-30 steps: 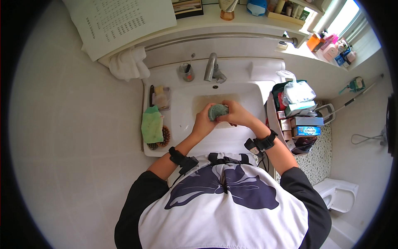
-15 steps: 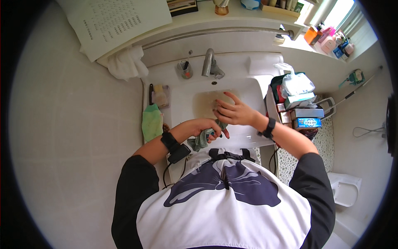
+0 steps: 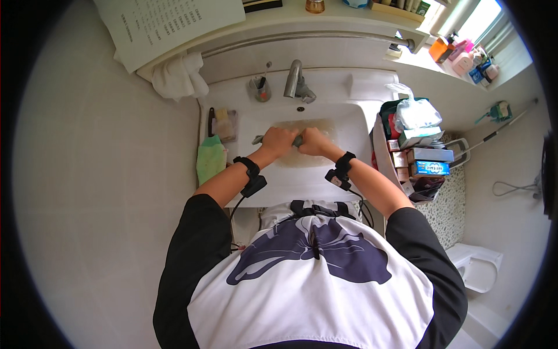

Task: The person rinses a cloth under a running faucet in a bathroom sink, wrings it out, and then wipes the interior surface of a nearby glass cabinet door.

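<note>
Over the white sink (image 3: 273,195), my left hand (image 3: 278,141) is closed round a grey-green cloth (image 3: 298,140). My right hand (image 3: 315,142) grips the same cloth just beside it, fist close to fist. A short stretch of cloth shows between the two, and one end sticks out left of my left hand; the rest is hidden in my fingers. Brownish, cloudy water (image 3: 302,160) lies in the basin below both hands. Behind them stands the metal faucet (image 3: 294,79), with the overflow hole under it.
On the left ledge are a glass cup (image 3: 261,90), a soap dish (image 3: 226,125) and a green cloth (image 3: 210,160). A bin of boxes (image 3: 430,155) stands on the right. A metal rail (image 3: 308,36) with a white towel (image 3: 179,77) runs along the back.
Both hands have moved forward over the water with the cloth. My right hand, open with fingers spread before, has closed on it beside the left.
</note>
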{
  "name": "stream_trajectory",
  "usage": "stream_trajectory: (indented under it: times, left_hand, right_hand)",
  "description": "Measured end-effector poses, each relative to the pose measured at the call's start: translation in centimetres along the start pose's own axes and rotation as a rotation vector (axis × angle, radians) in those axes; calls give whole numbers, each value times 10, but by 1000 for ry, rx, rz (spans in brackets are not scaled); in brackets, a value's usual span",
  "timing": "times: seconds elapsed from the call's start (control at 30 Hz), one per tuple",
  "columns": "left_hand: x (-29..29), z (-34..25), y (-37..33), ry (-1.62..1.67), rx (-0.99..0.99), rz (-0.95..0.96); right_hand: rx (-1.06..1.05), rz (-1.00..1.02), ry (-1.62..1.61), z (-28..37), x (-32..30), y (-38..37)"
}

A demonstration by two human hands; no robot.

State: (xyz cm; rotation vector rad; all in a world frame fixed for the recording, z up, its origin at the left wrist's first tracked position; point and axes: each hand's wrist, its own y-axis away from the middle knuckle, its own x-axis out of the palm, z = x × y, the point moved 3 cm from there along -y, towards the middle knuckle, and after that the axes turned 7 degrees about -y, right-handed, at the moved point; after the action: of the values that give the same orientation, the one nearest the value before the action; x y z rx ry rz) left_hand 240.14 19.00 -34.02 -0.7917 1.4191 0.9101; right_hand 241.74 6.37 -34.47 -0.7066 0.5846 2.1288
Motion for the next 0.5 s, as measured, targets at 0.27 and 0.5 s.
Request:
stream_trajectory:
  times: [0.27, 0.5]
  left_hand:
    - [23, 13, -4, 240, -159, -286]
    - [39, 17, 0, 1563, -953, -361]
  right_hand:
    - [307, 100, -928, -21, 11, 11]
    - [105, -39, -1466, 5, -13, 37]
